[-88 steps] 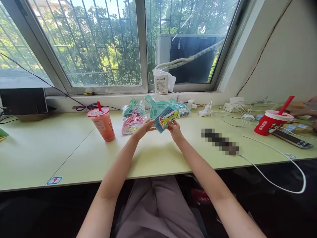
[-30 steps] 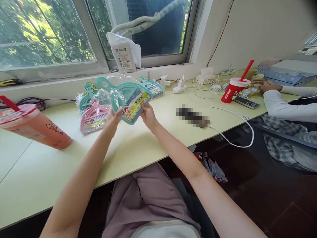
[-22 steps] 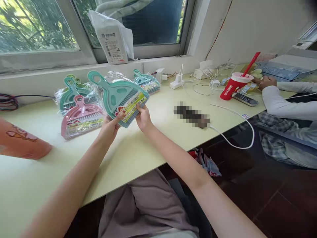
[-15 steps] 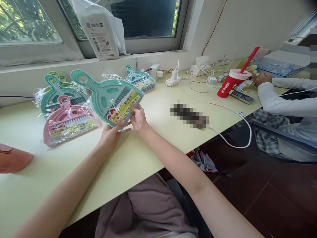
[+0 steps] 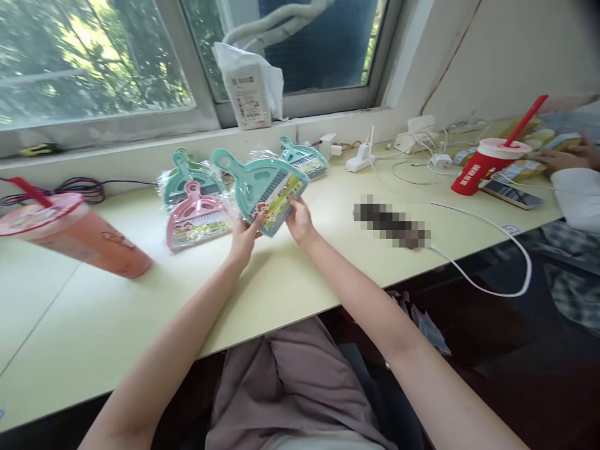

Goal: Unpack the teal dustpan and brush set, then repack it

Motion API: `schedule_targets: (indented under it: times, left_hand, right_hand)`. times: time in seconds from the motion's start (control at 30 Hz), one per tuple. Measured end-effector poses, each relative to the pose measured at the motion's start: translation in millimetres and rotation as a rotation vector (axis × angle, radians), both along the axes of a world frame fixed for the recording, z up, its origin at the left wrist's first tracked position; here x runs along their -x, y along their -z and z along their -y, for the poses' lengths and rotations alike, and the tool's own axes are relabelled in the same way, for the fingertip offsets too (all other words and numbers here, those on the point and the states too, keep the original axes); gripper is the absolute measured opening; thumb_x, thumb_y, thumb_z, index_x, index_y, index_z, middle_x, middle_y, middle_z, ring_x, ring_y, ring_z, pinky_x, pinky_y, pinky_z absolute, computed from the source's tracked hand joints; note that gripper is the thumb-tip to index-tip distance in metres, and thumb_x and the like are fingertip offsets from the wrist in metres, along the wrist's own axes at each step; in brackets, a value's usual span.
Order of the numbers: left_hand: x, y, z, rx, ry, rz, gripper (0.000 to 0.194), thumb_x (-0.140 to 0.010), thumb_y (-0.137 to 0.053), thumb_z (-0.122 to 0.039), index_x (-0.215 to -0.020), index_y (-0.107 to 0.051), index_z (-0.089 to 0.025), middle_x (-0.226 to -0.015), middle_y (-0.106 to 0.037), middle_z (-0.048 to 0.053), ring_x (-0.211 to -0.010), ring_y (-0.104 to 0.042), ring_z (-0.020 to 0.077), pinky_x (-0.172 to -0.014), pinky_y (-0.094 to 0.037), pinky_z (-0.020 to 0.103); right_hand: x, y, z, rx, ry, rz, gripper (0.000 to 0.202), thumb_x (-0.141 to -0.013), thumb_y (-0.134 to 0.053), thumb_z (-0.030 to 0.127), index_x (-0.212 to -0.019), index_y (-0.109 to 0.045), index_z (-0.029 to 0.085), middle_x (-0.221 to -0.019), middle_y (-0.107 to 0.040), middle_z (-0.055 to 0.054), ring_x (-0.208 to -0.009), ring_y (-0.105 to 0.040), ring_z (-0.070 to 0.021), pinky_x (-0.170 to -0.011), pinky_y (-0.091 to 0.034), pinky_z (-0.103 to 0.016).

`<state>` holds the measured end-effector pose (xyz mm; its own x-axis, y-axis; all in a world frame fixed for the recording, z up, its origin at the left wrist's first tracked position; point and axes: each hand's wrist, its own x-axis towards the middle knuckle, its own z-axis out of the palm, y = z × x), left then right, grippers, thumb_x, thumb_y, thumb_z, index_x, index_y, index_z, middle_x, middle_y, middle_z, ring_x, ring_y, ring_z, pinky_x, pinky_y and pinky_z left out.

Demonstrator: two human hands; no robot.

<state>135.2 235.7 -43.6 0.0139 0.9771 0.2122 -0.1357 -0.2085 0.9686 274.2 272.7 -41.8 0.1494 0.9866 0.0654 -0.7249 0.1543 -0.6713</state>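
Both of my hands hold a turquoise dustpan [image 5: 253, 181] with a grey-bristled brush and a printed card in it, tilted up above the table. My left hand [image 5: 246, 240] grips its lower left edge, fingers partly hidden. The lower right side is pinched by my right hand [image 5: 300, 219]. Just behind lie a pink dustpan [image 5: 194, 203] in clear plastic and a green-blue dustpan [image 5: 182, 169], also wrapped. Another turquoise dustpan [image 5: 293, 147] rests by the wall.
A pink drink cup [image 5: 94, 231] stands at the left. Right of my hands lies a blurred-out dark object [image 5: 389, 219] with a white cable [image 5: 529, 275]. Farther right are a power strip [image 5: 359, 159], a red cup [image 5: 482, 165], a phone [image 5: 510, 194] and another person's hand [image 5: 562, 159].
The view has swung left, so things sit farther right and more of the pink cup shows. Both hands keep hold of the turquoise dustpan. The other person's hands have shifted.
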Motion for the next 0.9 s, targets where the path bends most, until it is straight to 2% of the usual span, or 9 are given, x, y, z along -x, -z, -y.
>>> schedule_targets:
  times: [0.13,0.33,0.53,0.7,0.9]
  left_hand:
    - [1.5,-0.4,-1.9,-0.010,0.004,0.006,0.063,-0.068,-0.083,-0.048,-0.119,-0.054,-0.025,-0.117,-0.071,0.005,-0.106,-0.067,0.0263,-0.081,-0.061,0.037]
    - [0.0,-4.9,-3.7,-0.025,-0.014,0.004,0.052,-0.073,-0.078,-0.041,-0.114,-0.053,-0.021,-0.112,-0.071,0.007,-0.096,-0.068,0.0224,-0.071,-0.059,0.031]
    - [4.4,-6.4,-0.8,-0.032,-0.002,0.053,0.056,-0.072,-0.077,-0.041,-0.117,-0.050,-0.021,-0.110,-0.071,0.006,-0.094,-0.069,0.0222,-0.068,-0.057,0.029]
    - [6.0,-10.0,4.4,-0.012,0.084,0.095,0.068,-0.068,-0.080,-0.045,-0.124,-0.048,-0.023,-0.115,-0.071,0.007,-0.095,-0.070,0.0227,-0.072,-0.057,0.030]
    - [5.5,-9.9,3.7,-0.034,0.041,0.036,0.063,-0.071,-0.078,-0.047,-0.122,-0.052,-0.021,-0.110,-0.072,0.009,-0.093,-0.070,0.0237,-0.067,-0.055,0.029]
  right_hand:
    - [-0.1,0.4,-2.4,-0.015,0.018,0.026,0.014,-0.089,-0.056,0.022,-0.101,-0.062,0.023,-0.092,-0.075,0.001,-0.103,-0.068,-0.0184,-0.095,-0.056,-0.034]
    - [-2.9,-6.8,3.0,-0.056,0.001,0.028,0.006,-0.088,-0.061,0.025,-0.094,-0.063,0.023,-0.093,-0.075,0.002,-0.102,-0.067,-0.0173,-0.096,-0.055,-0.032]
    - [-1.2,-6.4,8.7,-0.141,-0.057,0.116,0.020,-0.082,-0.066,0.022,-0.102,-0.065,0.024,-0.104,-0.075,0.000,-0.110,-0.066,-0.0201,-0.102,-0.053,-0.039]
    - [-3.8,-1.8,7.6,-0.193,-0.007,0.172,0.033,-0.080,-0.066,0.023,-0.113,-0.063,0.027,-0.114,-0.072,-0.001,-0.114,-0.064,-0.0205,-0.106,-0.051,-0.043]
    - [-5.2,2.3,5.0,-0.228,0.000,0.189,0.033,-0.078,-0.070,0.030,-0.110,-0.065,0.025,-0.115,-0.071,-0.004,-0.118,-0.062,-0.0249,-0.104,-0.051,-0.047]
